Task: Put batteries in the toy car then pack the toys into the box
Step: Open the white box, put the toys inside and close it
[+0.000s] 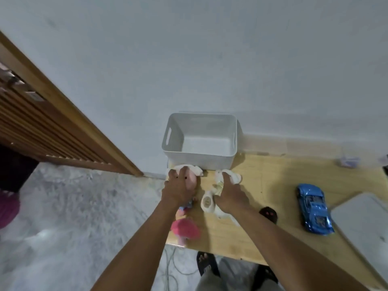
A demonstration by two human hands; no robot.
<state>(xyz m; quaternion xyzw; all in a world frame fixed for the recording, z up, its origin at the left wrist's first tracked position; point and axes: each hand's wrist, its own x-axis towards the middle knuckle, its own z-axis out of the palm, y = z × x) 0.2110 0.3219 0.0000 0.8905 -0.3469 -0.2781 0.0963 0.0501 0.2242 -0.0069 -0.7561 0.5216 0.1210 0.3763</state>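
A white box point(199, 160) stands open at the far left corner of the wooden table point(262, 185), its back against the wall. Just in front of its near wall lie 2 soft toys, and 1 hand is on each. The left hand point(179, 186) comes down on a pink-and-white soft toy point(194, 175) by the table's left edge. Its fingers curl over the top of the toy and grasp it, so most of the toy is hidden beneath the palm and only its white far end shows against the box. The right hand point(231, 199) lies just beside it, toward the middle of the table. It grasps a white soft toy point(233, 176), with the fingers dug into the body. The toy's far end sticks out past the fingertips and 1 rounded foot shows by the thumb. Nearer along the left edge, under the left forearm, lies a pink plush shape point(184, 227); I cannot tell whether it belongs to the toy in the left hand. The blue toy car point(312, 208) sits well apart from both hands, toward the right edge, untouched. A grey lid point(361, 227) lies just beyond the car at the right edge. A small dark round object point(268, 214) rests between the right forearm and the car.
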